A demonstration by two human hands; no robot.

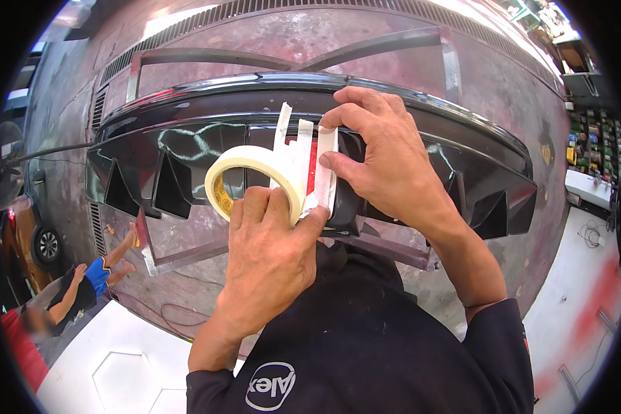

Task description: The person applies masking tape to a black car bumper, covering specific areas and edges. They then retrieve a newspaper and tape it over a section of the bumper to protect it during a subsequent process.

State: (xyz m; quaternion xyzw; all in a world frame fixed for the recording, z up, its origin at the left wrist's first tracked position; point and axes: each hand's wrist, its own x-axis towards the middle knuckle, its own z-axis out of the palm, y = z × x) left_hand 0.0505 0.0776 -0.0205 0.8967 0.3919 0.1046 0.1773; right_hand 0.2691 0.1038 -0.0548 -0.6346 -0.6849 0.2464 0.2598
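My left hand (270, 238) is closed round the lower side of a cream roll of masking tape (245, 157), its thumb reaching the lower end of the tape strips. With thumb and fingertips, my right hand (386, 155) pinches the edge of an upright strip of masking tape (326, 162). Beside it, a red piece (312, 169), perhaps a light or reflector, shows between the strips. More strips of tape stand to its left, their upper ends sticking up. All this sits mid-length on a glossy black car bumper part (207, 148) with fins.
A metal stand (186, 259) carries the bumper part above a stained concrete floor. A drain grate (207, 17) curves along the far side. At left, another person (69, 297) sits low near an orange vehicle (31, 241). Shelves of cans (597, 148) stand at right; white panels lie at both lower sides.
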